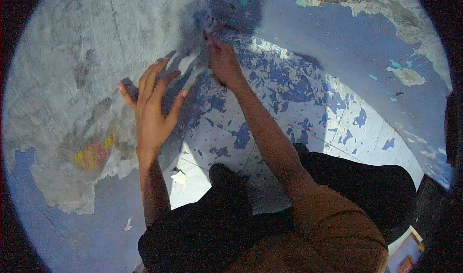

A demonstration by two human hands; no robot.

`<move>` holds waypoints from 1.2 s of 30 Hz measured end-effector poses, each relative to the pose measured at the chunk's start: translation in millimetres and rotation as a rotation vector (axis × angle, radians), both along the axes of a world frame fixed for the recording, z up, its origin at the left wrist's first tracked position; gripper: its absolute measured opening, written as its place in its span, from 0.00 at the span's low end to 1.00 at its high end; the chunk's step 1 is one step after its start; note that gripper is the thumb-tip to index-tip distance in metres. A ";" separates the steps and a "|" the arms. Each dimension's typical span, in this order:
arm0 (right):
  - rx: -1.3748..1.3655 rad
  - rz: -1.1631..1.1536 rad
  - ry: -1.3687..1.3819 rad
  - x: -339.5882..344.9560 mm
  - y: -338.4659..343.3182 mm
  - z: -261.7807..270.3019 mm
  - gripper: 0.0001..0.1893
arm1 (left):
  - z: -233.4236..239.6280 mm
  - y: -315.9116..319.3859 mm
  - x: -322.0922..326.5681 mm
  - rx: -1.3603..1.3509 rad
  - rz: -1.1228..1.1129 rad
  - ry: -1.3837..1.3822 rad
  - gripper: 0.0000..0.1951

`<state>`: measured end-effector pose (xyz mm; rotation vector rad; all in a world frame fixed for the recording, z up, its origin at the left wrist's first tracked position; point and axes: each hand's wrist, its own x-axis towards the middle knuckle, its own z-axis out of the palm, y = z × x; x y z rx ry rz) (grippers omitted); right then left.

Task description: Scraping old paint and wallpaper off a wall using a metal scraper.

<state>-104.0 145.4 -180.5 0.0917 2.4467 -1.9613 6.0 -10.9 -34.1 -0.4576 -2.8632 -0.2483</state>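
My left hand [153, 99] has its fingers spread over the bare grey plaster of the left wall [79, 92]. Its shadow falls beside the fingers, and whether the fingertips touch the plaster is unclear. Nothing is held in it. Near the corner of the two walls, my right hand [225, 63] has curled fingers, with one finger or something thin reaching toward the left wall. Shadow hides whether it grips a tool. Blue and white paint flakes [285, 84] lie scattered thickly over the pale floor below and beyond this hand.
Blue paint [347, 41] still covers much of the right wall, with bare plaster patches above. A strip of blue paint [119, 193] edges the plaster at lower left. My dark-clothed legs [217, 218] are bent below. A colourful framed panel [405, 255] stands at lower right.
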 end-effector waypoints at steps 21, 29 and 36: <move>-0.210 -0.023 0.079 39.5 -24.9 -35.3 0.20 | 2.2 2.2 1.6 0.001 0.034 -0.022 0.18; -0.175 0.193 0.184 54.7 2.0 15.8 0.37 | -2.3 2.4 -2.6 0.020 0.007 -0.018 0.18; -0.148 0.100 0.218 54.7 -15.8 31.1 0.36 | -1.2 3.4 -1.4 0.020 0.018 -0.027 0.18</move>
